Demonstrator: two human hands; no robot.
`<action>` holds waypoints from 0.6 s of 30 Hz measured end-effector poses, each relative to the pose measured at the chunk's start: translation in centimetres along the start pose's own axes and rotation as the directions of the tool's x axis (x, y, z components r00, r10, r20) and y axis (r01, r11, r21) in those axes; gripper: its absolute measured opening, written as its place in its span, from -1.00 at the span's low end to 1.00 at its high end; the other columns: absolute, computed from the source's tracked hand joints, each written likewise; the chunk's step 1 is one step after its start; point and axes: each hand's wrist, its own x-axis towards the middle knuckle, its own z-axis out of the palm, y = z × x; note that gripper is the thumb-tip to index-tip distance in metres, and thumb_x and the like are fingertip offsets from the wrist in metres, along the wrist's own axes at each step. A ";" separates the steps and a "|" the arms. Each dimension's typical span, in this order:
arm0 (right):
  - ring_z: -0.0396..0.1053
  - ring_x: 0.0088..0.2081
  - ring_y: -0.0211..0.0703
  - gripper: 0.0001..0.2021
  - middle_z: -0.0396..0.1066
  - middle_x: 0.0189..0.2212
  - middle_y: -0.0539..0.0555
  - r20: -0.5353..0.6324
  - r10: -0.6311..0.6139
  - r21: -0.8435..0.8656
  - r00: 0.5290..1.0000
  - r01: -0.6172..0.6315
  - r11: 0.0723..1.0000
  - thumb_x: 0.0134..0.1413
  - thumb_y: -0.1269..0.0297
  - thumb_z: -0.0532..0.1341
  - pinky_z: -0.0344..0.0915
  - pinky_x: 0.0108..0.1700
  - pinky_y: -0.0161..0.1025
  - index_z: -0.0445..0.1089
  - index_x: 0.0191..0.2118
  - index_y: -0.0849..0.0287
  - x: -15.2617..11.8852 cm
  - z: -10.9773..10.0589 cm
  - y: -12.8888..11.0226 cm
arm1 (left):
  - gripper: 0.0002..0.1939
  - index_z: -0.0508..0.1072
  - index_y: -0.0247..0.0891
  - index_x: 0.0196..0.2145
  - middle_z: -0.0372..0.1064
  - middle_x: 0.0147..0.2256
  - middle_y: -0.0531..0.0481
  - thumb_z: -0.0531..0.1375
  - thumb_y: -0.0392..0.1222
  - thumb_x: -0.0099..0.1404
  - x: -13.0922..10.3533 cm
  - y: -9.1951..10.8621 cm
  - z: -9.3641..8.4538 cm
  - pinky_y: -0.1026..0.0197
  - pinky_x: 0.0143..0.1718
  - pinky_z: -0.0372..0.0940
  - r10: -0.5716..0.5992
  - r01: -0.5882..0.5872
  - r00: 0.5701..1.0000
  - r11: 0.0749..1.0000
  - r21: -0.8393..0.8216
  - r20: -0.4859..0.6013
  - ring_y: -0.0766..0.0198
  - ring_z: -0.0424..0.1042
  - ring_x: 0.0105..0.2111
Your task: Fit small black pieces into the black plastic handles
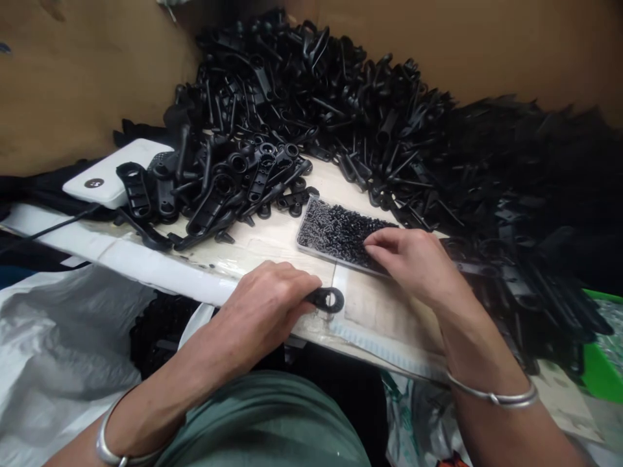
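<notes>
Near the table's front edge, my left hand (pixel 272 301) is closed around a black plastic part with a ring-shaped end (pixel 335 299). The ring pokes out past my thumb and fingers; the rest of the part is hidden in my grip. My right hand (pixel 418 259) reaches over a shallow clear tray (pixel 298 241) filled with tiny black and grey pieces (pixel 335 230), possibly small screws. Its thumb and fingertips are pinched together at the tray's right side. Whatever lies between those fingertips is too small to make out.
A large heap of black plastic parts (pixel 311 84) covers the back of the table (pixel 272 253). More parts lie at left beside a white box-shaped device (pixel 114 172) with a cable. At far right stands a green bin (pixel 601 370); at lower left, a white sack (pixel 63 344).
</notes>
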 end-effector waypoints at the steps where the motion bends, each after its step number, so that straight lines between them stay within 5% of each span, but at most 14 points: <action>1: 0.42 -0.40 -0.16 -0.84 0.51 -0.44 -0.02 -0.003 0.007 0.059 1.000 -0.007 0.998 0.08 0.31 0.16 0.23 -0.33 -0.24 0.51 -0.34 0.10 -0.1 -0.1 0.2 | -0.86 0.42 -0.17 -0.18 0.43 -0.28 -0.01 0.13 -0.24 0.29 0.1 -0.1 -0.1 0.13 -0.12 0.23 0.015 -0.015 1.000 1.000 -0.003 0.013 0.19 0.38 -0.22; 11: 0.27 -0.56 -0.31 -0.88 0.40 -0.55 -0.01 0.029 0.155 0.515 0.987 -0.148 0.844 0.03 0.31 0.20 0.19 -0.51 -0.35 0.46 -0.39 0.21 -1.3 -0.7 0.3 | -0.78 0.42 -0.27 -0.47 0.39 -0.44 -0.08 0.05 -0.29 0.30 5.7 0.1 -2.7 0.14 -0.33 0.15 0.073 -0.061 0.997 0.932 0.357 -0.020 0.15 0.33 -0.34; 18: 0.22 -0.61 -0.36 -0.80 0.36 -0.58 -0.01 0.078 0.238 0.731 0.968 -0.218 0.646 -0.04 0.21 0.31 0.20 -0.59 -0.39 0.45 -0.34 0.25 -1.9 -0.3 0.8 | -0.80 0.35 -0.25 -0.50 0.30 -0.46 0.00 0.03 -0.43 0.21 9.3 -1.8 -1.6 0.10 -0.21 0.06 0.182 -0.183 0.982 0.888 0.422 0.042 0.20 0.27 -0.34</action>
